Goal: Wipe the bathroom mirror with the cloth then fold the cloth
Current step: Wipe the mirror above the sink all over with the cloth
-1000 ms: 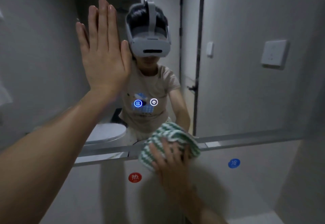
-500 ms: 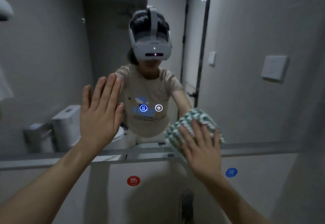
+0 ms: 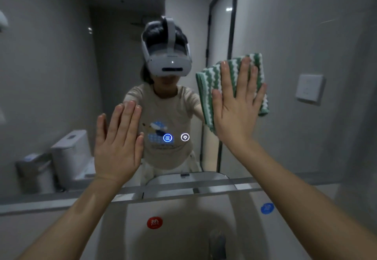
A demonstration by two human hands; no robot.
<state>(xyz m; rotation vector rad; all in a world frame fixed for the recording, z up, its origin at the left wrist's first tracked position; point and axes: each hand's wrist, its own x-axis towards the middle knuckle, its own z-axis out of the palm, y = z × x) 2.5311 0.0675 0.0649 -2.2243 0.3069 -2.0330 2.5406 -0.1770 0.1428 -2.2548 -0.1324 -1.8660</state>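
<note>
Seen from a head-worn camera, two bare forearms are reaching forward and up from the bottom corners of the view. Below them, a blurred dark metal tap point(image 3: 217, 243) is standing at the bottom edge, and the pale wall behind it is carrying a round red sticker point(image 3: 154, 222) on the left and a round blue sticker point(image 3: 267, 208) on the right. A narrow shiny metal ledge point(image 3: 214, 188) is running across the view above the stickers, along the bottom of the large wall-mounted bathroom mirror point(image 3: 306, 35).

The left hand point(image 3: 118, 145) is lying flat and open against the lower middle of the glass, fingers together and pointing up, holding nothing. The right hand point(image 3: 237, 104) is also spread open, higher up and to the right, pressing a folded green-and-white zigzag-striped cloth point(image 3: 208, 88) flat against the mirror; the cloth is showing around the fingers on the left, top and right.

Two small glowing round icons point(image 3: 176, 137) are shining in the glass between the hands. The mirror is reflecting the person wearing a white headset point(image 3: 167, 64) and a beige T-shirt, a white toilet point(image 3: 71, 153) at lower left, a dark-framed door point(image 3: 221, 55) behind, and a white wall switch plate point(image 3: 310, 88) at right
</note>
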